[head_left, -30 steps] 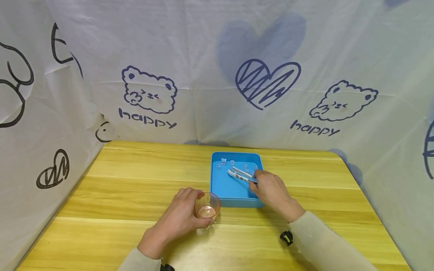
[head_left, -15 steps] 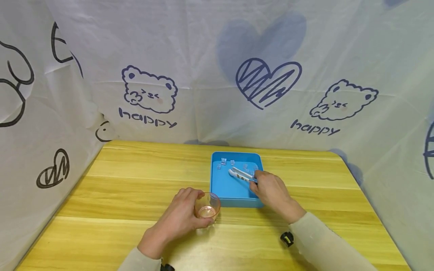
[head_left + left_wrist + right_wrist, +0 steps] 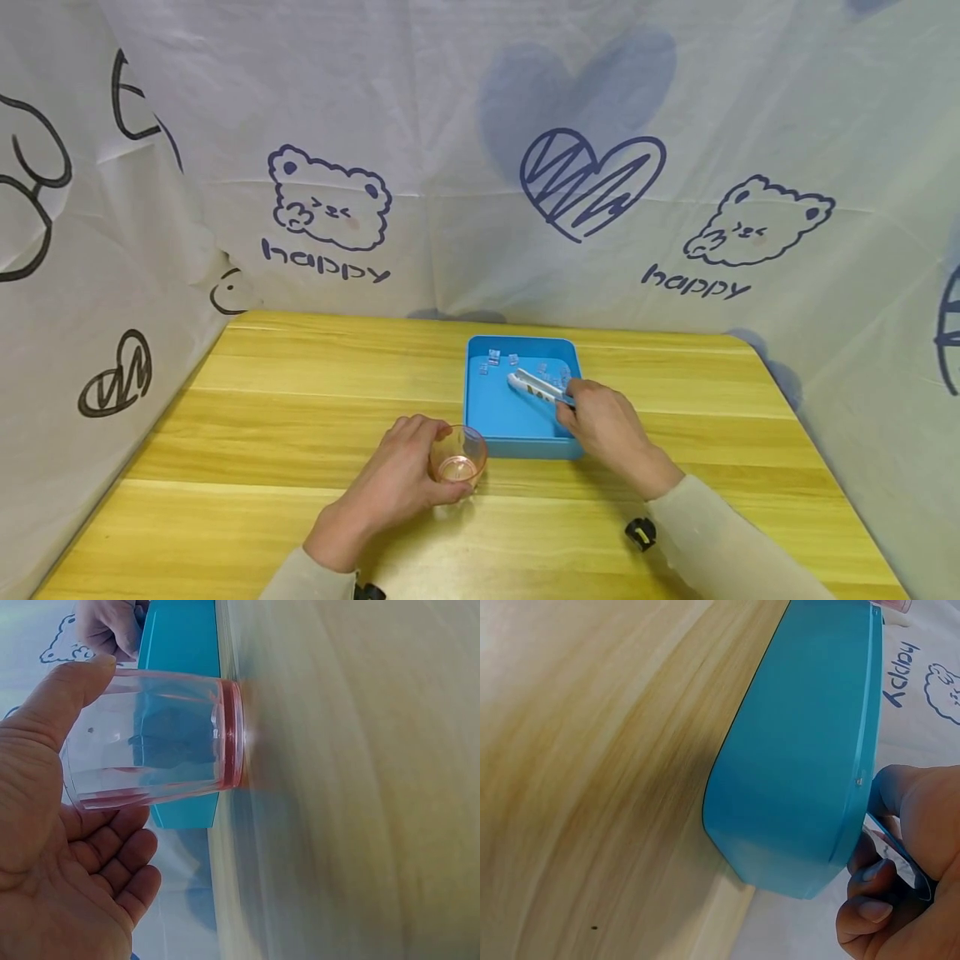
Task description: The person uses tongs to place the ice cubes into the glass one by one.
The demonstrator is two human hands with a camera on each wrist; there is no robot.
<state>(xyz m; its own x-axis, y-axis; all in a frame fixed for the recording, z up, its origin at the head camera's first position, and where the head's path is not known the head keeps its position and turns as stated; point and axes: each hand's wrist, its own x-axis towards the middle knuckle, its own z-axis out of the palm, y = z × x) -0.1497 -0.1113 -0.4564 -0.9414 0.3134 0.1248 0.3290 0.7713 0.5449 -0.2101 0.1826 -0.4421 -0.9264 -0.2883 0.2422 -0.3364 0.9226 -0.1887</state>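
Currently the left hand (image 3: 396, 468) grips a clear pinkish cup (image 3: 460, 460) between thumb and fingers, upright on the bench (image 3: 285, 433) beside the blue tray (image 3: 517, 449). The right hand (image 3: 609, 423) pinches white-ended tongs (image 3: 534, 387) — slanted over the tray — near small clear cubes (image 3: 493, 357) lying inside; the tongs' tips are too small to judge.

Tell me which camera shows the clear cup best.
The left wrist view: there the clear cup is large and seen side-on, rim to base. The head view shows it smaller, from above, held by the left hand. The right wrist view shows only a pinkish bit at its top edge, probably the cup's.
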